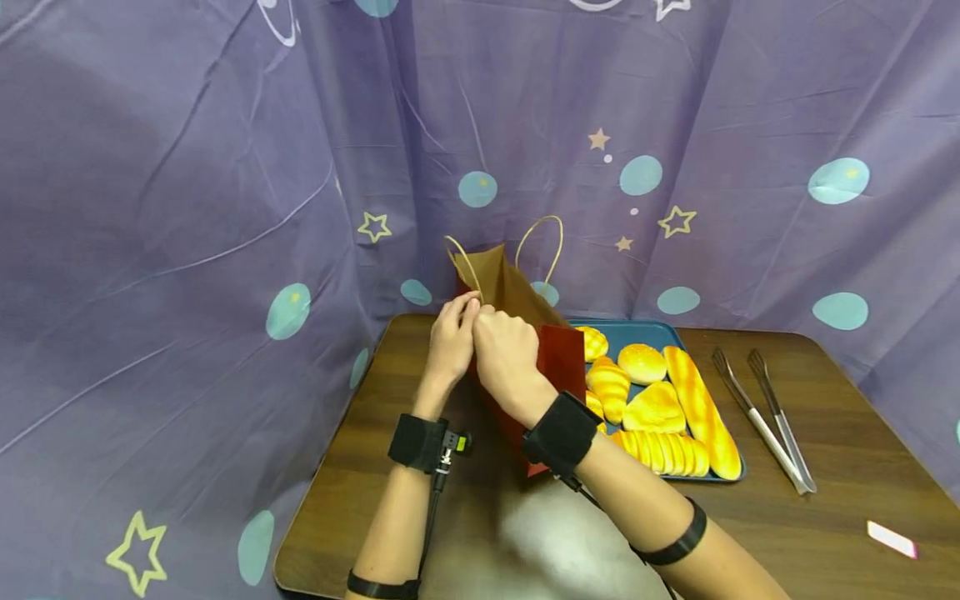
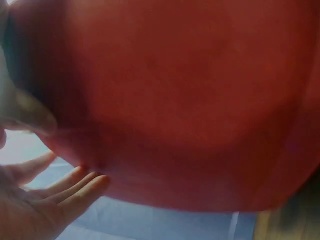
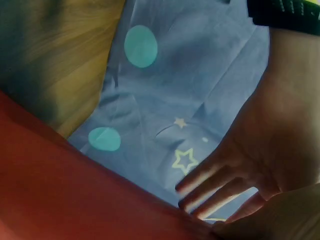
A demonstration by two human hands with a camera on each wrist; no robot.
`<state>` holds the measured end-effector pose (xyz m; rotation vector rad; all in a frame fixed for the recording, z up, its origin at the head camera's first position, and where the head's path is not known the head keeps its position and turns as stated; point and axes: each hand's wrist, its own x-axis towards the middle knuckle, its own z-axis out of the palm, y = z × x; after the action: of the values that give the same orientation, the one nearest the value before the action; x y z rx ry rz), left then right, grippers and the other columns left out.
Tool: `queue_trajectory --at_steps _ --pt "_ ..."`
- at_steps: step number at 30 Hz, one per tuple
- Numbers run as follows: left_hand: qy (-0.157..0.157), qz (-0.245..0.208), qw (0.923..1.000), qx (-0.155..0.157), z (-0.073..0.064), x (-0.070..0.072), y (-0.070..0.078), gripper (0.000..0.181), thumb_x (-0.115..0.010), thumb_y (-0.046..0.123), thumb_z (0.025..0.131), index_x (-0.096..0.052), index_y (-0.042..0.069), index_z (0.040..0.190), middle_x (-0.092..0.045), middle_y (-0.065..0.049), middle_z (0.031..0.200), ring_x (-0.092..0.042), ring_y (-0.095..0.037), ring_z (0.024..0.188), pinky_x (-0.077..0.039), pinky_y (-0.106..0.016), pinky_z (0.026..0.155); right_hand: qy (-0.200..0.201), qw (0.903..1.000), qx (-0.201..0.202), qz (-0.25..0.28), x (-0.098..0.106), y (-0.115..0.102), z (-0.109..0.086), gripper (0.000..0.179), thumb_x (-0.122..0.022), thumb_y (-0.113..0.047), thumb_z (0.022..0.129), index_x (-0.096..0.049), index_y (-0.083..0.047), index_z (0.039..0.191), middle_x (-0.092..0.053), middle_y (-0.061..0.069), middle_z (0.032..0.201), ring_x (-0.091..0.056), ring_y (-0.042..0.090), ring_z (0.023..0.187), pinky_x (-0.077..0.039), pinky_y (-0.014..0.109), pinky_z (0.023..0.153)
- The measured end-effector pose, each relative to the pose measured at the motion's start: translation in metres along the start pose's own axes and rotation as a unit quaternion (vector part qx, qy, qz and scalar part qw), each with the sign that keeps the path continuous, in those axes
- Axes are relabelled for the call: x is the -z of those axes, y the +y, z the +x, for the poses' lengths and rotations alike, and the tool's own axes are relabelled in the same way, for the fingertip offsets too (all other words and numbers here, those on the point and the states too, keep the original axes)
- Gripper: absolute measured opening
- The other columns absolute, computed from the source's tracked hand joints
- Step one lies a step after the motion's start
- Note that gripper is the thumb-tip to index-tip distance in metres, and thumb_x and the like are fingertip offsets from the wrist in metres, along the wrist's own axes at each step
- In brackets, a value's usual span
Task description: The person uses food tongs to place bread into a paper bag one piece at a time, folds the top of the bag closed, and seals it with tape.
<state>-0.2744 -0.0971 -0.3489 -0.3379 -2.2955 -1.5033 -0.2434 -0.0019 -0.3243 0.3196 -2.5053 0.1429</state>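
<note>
A red paper bag [image 1: 562, 354] with a brown inside and twisted cord handles stands upright on the table, its mouth open. At its near left rim my left hand [image 1: 450, 342] pinches the paper, fingertips right below one handle [image 1: 467, 262]. Beside it, my right hand [image 1: 506, 354] grips the same edge with curled fingers, knuckles up. The red side of the bag [image 2: 190, 100] fills most of the left wrist view. In the right wrist view the left hand's fingers reach to the bag's edge [image 3: 60, 195]. My hands hide the gripped paper in the head view.
Right of the bag, partly behind it, lies a blue tray [image 1: 626, 333] with several breads, including a baguette [image 1: 701, 412] and a round bun [image 1: 642, 364]. Metal tongs [image 1: 780, 433] lie farther right. A small white-and-pink object [image 1: 892, 540] is near the table's right edge. A patterned curtain [image 1: 525, 125] hangs behind.
</note>
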Motion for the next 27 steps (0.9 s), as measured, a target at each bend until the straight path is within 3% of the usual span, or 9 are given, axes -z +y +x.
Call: queue_trajectory --at_steps 3,9,12,16,18,22,25,27 --pt "0.058 -0.084 0.9947 -0.011 0.003 0.006 -0.005 0.033 -0.050 0.022 0.107 -0.067 -0.002 0.122 -0.064 -0.018 0.125 -0.063 -0.033 0.116 -0.050 -0.039 0.096 0.004 0.9999 0.010 0.002 -0.002 -0.014 0.005 0.007 -0.070 -0.004 0.088 -0.066 -0.002 0.083 -0.067 0.012 0.071 -0.067 0.030 0.058 -0.054 0.040 0.046" --pt "0.113 -0.230 0.9656 -0.045 0.011 0.014 -0.018 0.027 -0.055 0.008 0.103 -0.066 -0.016 0.105 -0.071 -0.024 0.104 -0.069 -0.023 0.097 -0.053 -0.021 0.083 -0.028 0.9989 0.035 0.016 -0.002 -0.031 0.015 0.005 -0.070 -0.006 0.088 -0.069 -0.001 0.089 -0.069 0.011 0.078 -0.070 0.028 0.066 -0.057 0.038 0.052" --pt "0.126 -0.262 0.9559 -0.044 0.012 0.013 -0.026 0.025 -0.056 0.004 0.102 -0.063 -0.020 0.102 -0.072 -0.013 0.088 -0.069 -0.012 0.081 -0.054 -0.018 0.074 -0.050 0.9971 0.048 0.029 -0.003 -0.032 0.012 0.004 -0.071 -0.007 0.087 -0.070 -0.003 0.086 -0.069 0.011 0.077 -0.070 0.028 0.067 -0.057 0.039 0.052" --pt "0.147 -0.274 0.9497 -0.033 0.012 0.008 -0.035 0.027 -0.052 0.005 0.103 -0.061 -0.018 0.093 -0.065 -0.001 0.076 -0.062 -0.006 0.067 -0.049 -0.016 0.059 -0.053 0.9945 0.077 0.048 -0.001 -0.024 0.004 0.013 -0.071 -0.009 0.089 -0.068 -0.005 0.078 -0.066 0.011 0.070 -0.067 0.028 0.061 -0.054 0.039 0.047" --pt "0.158 -0.287 0.9445 -0.030 0.012 0.007 -0.037 0.030 -0.048 0.007 0.105 -0.059 -0.012 0.084 -0.060 -0.002 0.074 -0.059 -0.006 0.064 -0.048 -0.017 0.057 -0.042 0.9927 0.092 0.066 0.005 -0.017 0.000 0.019 -0.068 -0.012 0.094 -0.065 -0.005 0.076 -0.063 0.011 0.065 -0.065 0.029 0.057 -0.053 0.041 0.045" --pt "0.161 -0.345 0.9238 -0.041 0.014 0.009 -0.040 0.035 -0.038 0.012 0.109 -0.047 0.008 0.075 -0.045 -0.003 0.067 -0.046 -0.008 0.056 -0.042 -0.019 0.053 -0.006 0.9901 0.100 0.099 0.029 0.012 -0.002 0.024 -0.061 -0.019 0.100 -0.060 -0.008 0.079 -0.058 0.008 0.062 -0.065 0.034 0.059 -0.052 0.049 0.049" --pt "0.157 -0.374 0.9124 -0.056 0.016 0.011 -0.042 0.036 -0.033 0.017 0.110 -0.037 0.013 0.074 -0.034 0.000 0.062 -0.033 -0.007 0.051 -0.029 -0.019 0.048 0.029 0.9891 0.089 0.114 0.050 0.049 -0.007 0.018 -0.058 -0.018 0.101 -0.064 -0.009 0.086 -0.060 0.007 0.066 -0.064 0.035 0.062 -0.050 0.053 0.052" --pt "0.156 -0.382 0.9088 -0.062 0.017 0.011 -0.044 0.037 -0.032 0.019 0.110 -0.034 0.014 0.073 -0.029 0.003 0.060 -0.027 -0.006 0.048 -0.022 -0.019 0.045 0.057 0.9889 0.074 0.116 0.062 0.079 -0.016 0.015 -0.059 -0.018 0.100 -0.069 -0.009 0.093 -0.065 0.007 0.070 -0.064 0.034 0.060 -0.049 0.053 0.051"
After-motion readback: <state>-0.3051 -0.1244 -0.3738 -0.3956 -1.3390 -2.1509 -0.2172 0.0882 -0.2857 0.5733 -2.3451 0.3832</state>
